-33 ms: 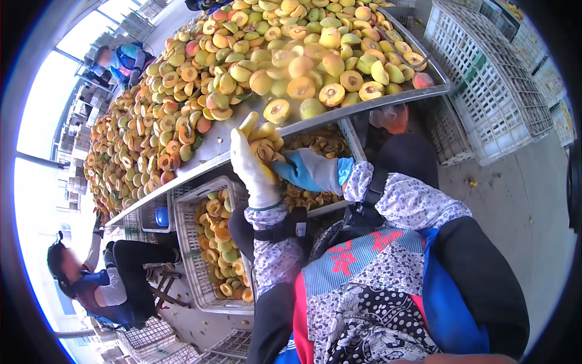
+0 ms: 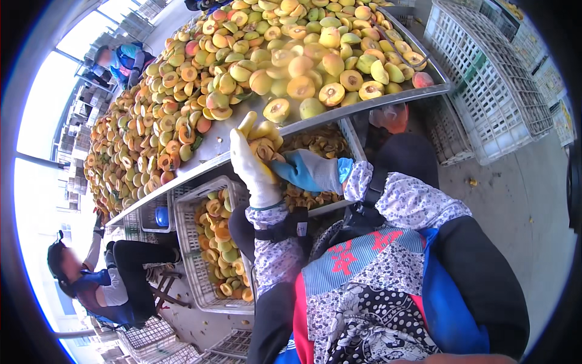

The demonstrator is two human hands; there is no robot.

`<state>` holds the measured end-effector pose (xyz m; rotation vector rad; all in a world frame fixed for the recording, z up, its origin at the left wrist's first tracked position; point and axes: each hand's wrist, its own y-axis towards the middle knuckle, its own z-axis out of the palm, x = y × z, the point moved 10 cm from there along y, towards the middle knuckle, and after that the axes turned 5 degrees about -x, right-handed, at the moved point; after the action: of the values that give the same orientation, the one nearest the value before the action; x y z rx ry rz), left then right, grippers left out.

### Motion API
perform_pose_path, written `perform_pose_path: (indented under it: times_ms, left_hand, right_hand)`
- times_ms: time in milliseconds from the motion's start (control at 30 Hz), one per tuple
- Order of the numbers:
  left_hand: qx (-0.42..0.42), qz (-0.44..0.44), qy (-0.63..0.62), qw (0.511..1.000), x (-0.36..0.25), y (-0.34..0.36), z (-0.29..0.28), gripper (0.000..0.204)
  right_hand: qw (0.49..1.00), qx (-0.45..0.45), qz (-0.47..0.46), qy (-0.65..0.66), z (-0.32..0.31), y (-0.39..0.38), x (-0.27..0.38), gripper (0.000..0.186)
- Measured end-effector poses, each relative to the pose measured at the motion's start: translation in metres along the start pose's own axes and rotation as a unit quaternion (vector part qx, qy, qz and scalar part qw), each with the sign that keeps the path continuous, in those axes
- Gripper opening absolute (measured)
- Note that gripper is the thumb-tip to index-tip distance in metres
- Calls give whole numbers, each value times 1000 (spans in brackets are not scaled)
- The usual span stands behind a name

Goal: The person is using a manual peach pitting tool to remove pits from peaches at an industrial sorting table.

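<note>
My left hand, in a white glove with yellow fingers, is closed around a halved peach near the table's front edge. My right hand, in a blue and grey glove, presses its curled fingers against the peach from the right; whatever they grip is hidden. Just beyond both hands, many peach halves are heaped on a metal table, several with pits showing. Under the hands, a pale crate holds brownish scraps.
Left of my legs stands a grey crate of cut peaches. A tall stack of white crates rises at the right. One co-worker sits at the left, another at the far left. A reddish plastic bag hangs under the table.
</note>
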<state>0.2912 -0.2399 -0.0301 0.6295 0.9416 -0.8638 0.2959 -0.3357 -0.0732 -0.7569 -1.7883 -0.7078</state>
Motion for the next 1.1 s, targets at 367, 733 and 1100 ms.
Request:
perform_pose_path:
  times_ms: [367, 733, 1100]
  left_hand:
    - [93, -47, 41, 994, 2, -1, 9, 57]
    - [90, -54, -3, 994, 15, -3, -6, 53]
    - [-179, -44, 347, 920, -96, 1, -213, 39]
  right_hand:
    - [879, 251, 319, 249, 33, -45, 3, 60]
    - [856, 276, 345, 269, 44, -56, -3, 64]
    - [908, 123, 60, -396, -14, -25, -56, 46]
